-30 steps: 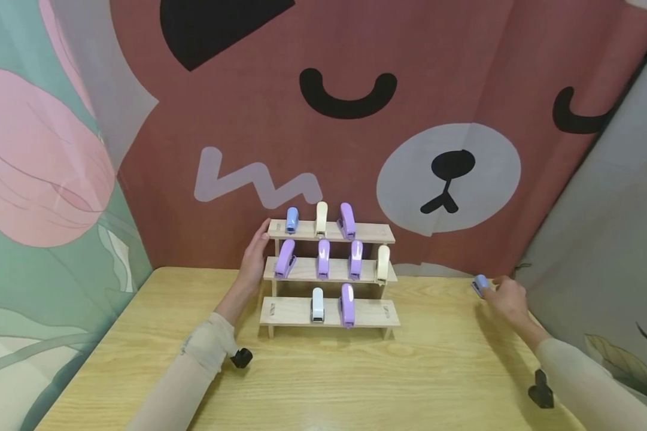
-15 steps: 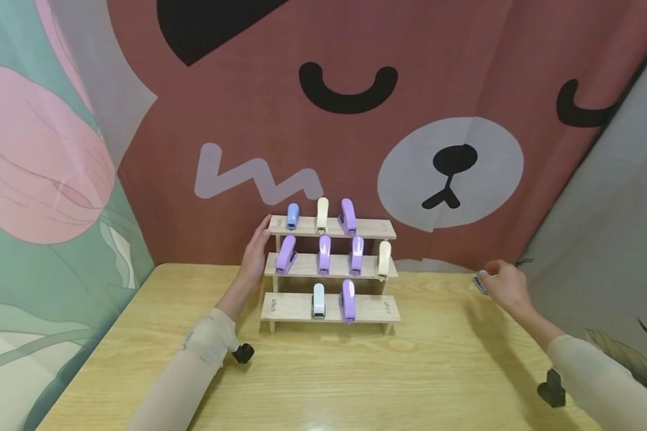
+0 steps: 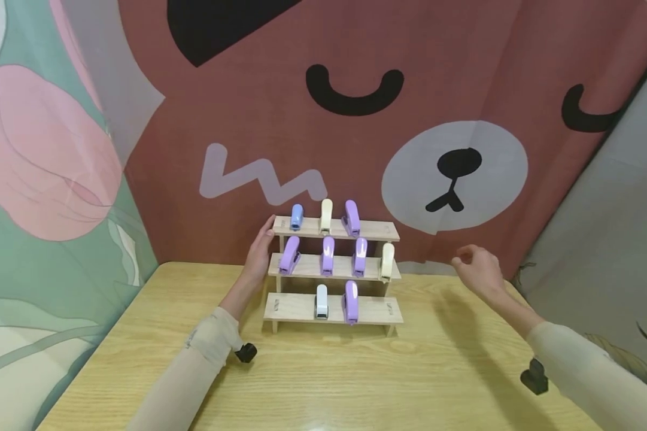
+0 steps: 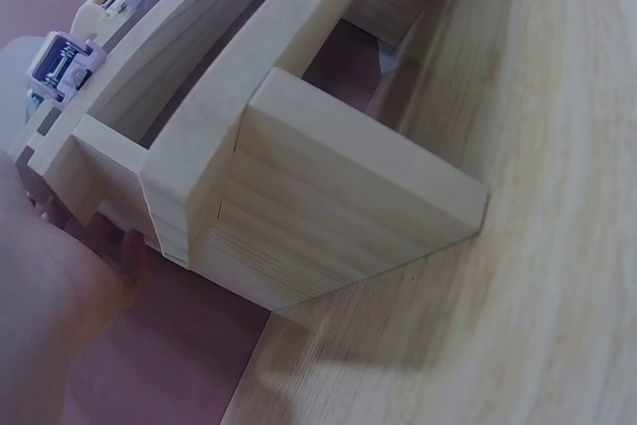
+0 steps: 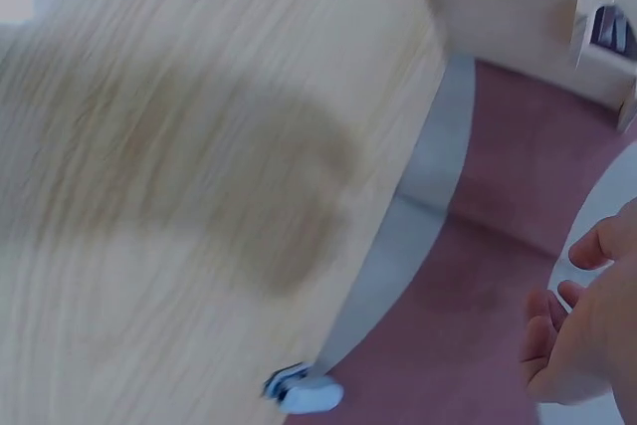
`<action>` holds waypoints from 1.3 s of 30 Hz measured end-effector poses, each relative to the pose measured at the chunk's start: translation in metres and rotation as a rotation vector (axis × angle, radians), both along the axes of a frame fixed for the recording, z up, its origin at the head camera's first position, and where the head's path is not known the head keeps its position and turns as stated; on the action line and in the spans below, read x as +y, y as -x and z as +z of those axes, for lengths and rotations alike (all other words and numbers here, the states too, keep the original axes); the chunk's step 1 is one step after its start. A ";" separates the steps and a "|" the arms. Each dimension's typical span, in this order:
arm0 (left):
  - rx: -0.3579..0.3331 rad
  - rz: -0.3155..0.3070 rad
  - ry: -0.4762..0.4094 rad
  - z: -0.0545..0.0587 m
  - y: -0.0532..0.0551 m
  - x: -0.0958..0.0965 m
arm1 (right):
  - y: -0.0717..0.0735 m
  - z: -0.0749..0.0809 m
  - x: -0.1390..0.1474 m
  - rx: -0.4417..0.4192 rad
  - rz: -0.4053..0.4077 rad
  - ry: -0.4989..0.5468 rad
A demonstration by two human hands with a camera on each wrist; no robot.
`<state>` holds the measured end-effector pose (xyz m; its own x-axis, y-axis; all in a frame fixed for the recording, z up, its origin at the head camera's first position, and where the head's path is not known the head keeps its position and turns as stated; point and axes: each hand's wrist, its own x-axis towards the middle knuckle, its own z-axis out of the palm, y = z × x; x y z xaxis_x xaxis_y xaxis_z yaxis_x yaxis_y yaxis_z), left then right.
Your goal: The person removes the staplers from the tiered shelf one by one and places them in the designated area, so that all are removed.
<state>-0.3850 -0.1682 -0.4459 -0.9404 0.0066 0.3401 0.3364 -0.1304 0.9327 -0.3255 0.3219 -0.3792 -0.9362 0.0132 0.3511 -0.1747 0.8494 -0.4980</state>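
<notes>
A three-tier wooden display rack (image 3: 280, 308) holds small staplers on its steps. My left hand (image 3: 258, 256) holds the left end of the top step; in the left wrist view its curled fingers (image 4: 124, 256) lie close against the rack's end. To the right of the rack, my right hand (image 3: 480, 272) hovers above the table with loosely curled fingers and nothing between them. A light blue stapler (image 5: 311, 394) sits near the table's back edge in the right wrist view, apart from that hand. In the head view the hand hides it.
A blue (image 3: 297, 217), a cream (image 3: 326, 216) and a purple stapler (image 3: 351, 218) stand on the top step. Several more fill the middle step; a white (image 3: 321, 301) and a purple one (image 3: 351, 302) are below. A printed curtain (image 3: 237, 126) hangs behind the table (image 3: 323, 377).
My right hand has let go of the blue stapler, moving up and left away from it. My left hand has stayed at the rack's left end.
</notes>
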 end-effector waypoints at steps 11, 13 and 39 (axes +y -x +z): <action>0.001 0.005 0.003 -0.001 0.000 0.005 | -0.010 0.019 -0.054 -0.006 0.075 0.047; 0.001 0.007 -0.005 -0.001 0.000 0.005 | -0.010 0.022 -0.064 -0.006 0.082 0.059; 0.029 0.012 -0.004 -0.001 0.001 0.002 | -0.008 0.039 -0.159 0.129 0.190 0.110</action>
<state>-0.3859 -0.1665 -0.4472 -0.9302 -0.0062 0.3669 0.3646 -0.1302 0.9220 -0.3171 0.1629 -0.3402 -0.8732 -0.1140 0.4738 -0.3939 0.7375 -0.5485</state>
